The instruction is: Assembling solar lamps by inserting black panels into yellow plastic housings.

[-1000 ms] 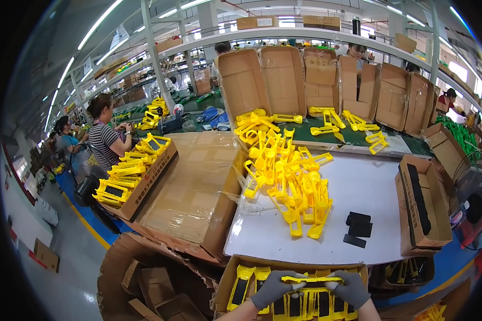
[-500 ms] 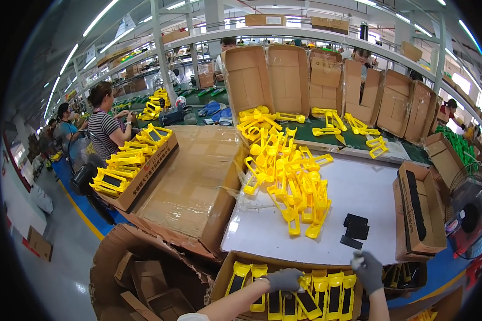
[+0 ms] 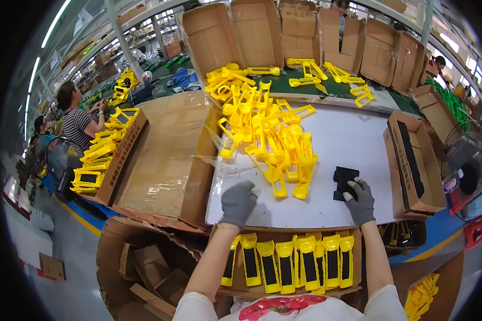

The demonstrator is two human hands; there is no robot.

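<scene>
Gry-gloved hands [image 3: 238,203], red-print wht top [image 3: 284,309]

Heaped plastic frames [image 3: 273,125] are bright yellow; thin rectangular pads [image 3: 346,174], black; the flat desk [image 3: 353,139], plain white. The gloved left hand [image 3: 238,204] and gloved right hand [image 3: 361,202] are solid grey. A white cloth shirt [image 3: 198,309] bears a red print [image 3: 281,305]; a co-worker's short-sleeved top [image 3: 77,126] has dark-and-pale stripes.

Forearms [image 3: 378,259] reach forward, the left hand [image 3: 239,204] loosely curled, the right hand [image 3: 361,202] palm-down.
</scene>
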